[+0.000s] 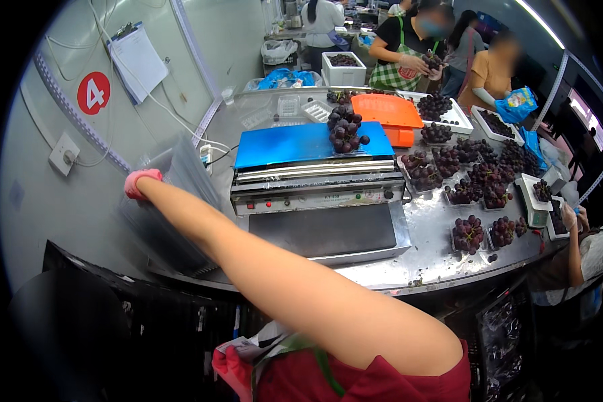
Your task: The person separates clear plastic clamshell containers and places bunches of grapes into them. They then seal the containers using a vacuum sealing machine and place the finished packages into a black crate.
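Hanging low and nearest, the pink-gloved left hand (230,368) ran out of view at the lower edge; whether it held anything could not be told. Farther out, the right hand (143,183) bent over the upper edge of a translucent plastic bin (181,214), fingertips hidden, so its grip could not be told. The bin, blurry in outline, sat just below and right of it. Farther right, a wrapping machine (308,201) stood on the counter (425,228), bearing dark grapes (344,127).

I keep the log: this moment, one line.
right pink-gloved hand: at translucent plastic bin; left pink-gloved hand: hold unclear; dark grape bunch: on blue-topped metal machine
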Demonstrator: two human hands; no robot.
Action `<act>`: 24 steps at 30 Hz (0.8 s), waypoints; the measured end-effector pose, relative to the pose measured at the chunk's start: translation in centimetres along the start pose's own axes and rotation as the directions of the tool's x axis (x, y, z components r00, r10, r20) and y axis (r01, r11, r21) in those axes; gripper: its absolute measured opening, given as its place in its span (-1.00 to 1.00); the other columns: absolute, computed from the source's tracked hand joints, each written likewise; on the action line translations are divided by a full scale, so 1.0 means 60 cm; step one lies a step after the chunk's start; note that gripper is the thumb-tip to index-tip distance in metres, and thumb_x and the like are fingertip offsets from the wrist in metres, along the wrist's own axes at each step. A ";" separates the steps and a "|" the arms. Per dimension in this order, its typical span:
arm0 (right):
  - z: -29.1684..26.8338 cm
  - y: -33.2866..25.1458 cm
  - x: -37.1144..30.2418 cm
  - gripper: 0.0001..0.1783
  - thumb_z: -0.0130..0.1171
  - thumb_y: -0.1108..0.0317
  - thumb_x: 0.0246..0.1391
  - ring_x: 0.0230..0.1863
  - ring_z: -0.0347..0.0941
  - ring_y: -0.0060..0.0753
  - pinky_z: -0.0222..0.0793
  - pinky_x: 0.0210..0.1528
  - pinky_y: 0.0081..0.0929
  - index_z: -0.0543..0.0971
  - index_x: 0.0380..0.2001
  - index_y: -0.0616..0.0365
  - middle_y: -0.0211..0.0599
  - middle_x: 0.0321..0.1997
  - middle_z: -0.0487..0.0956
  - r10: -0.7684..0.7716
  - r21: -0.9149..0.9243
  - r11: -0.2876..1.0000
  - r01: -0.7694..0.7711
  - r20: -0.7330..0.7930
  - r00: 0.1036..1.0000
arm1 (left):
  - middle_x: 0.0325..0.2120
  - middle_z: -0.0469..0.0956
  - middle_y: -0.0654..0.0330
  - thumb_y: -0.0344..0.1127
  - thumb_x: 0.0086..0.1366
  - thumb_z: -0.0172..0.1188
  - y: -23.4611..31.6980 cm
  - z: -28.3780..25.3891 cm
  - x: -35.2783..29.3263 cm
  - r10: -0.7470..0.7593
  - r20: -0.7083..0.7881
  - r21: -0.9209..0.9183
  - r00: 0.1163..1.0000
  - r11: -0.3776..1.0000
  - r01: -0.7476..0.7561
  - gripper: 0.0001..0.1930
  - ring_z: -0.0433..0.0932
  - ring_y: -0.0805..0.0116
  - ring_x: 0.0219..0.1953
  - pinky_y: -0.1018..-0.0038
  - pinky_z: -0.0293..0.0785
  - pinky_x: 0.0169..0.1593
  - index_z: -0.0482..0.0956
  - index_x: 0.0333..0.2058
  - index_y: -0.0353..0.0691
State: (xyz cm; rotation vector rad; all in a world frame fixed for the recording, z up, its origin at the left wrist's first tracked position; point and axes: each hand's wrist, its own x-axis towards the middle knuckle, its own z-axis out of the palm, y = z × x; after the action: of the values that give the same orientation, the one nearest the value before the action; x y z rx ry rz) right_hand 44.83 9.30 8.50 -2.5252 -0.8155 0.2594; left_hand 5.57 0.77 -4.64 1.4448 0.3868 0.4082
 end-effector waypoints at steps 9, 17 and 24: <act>0.048 -0.008 -0.019 -0.77 -0.01 0.27 -0.05 -0.27 0.54 -0.32 0.40 -0.38 -0.35 0.63 -0.40 -0.02 -0.30 -0.31 0.60 0.037 0.009 0.999 -0.037 -0.398 0.917 | -0.47 0.51 0.18 -0.43 0.12 0.13 0.008 0.021 0.011 0.018 0.111 -0.005 0.994 1.000 -0.017 -0.88 0.46 0.46 -0.43 0.56 0.39 -0.30 0.49 -0.37 -0.35; -0.113 0.015 -0.106 -0.71 -0.15 0.16 0.10 -0.35 0.42 -0.06 0.33 -0.30 -0.27 0.46 -0.40 0.13 -0.11 -0.33 0.51 0.066 0.362 0.871 0.333 -0.757 0.650 | -0.60 0.48 0.33 -0.47 0.13 0.11 0.014 0.028 -0.004 0.011 0.017 -0.070 1.000 0.997 -0.010 -0.94 0.38 0.62 -0.56 0.66 0.30 -0.45 0.50 -0.50 -0.32; -0.253 0.059 -0.396 -0.73 -0.14 0.28 0.15 -0.44 0.32 -0.66 0.34 -0.40 -0.63 0.47 -0.30 0.25 -0.45 -0.42 0.47 -0.244 0.453 0.781 0.430 -0.413 0.877 | -0.63 0.40 0.41 -0.52 0.14 0.15 0.103 0.054 0.051 0.207 -0.079 -0.168 0.975 0.961 -0.218 -0.90 0.31 0.71 -0.54 0.71 0.22 -0.47 0.49 -0.56 -0.32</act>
State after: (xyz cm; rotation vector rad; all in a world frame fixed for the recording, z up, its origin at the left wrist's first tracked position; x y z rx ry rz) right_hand 32.23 -12.99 20.79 -1.7853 -0.8966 -0.0656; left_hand 9.61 -0.02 1.79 1.3070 0.2374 0.6455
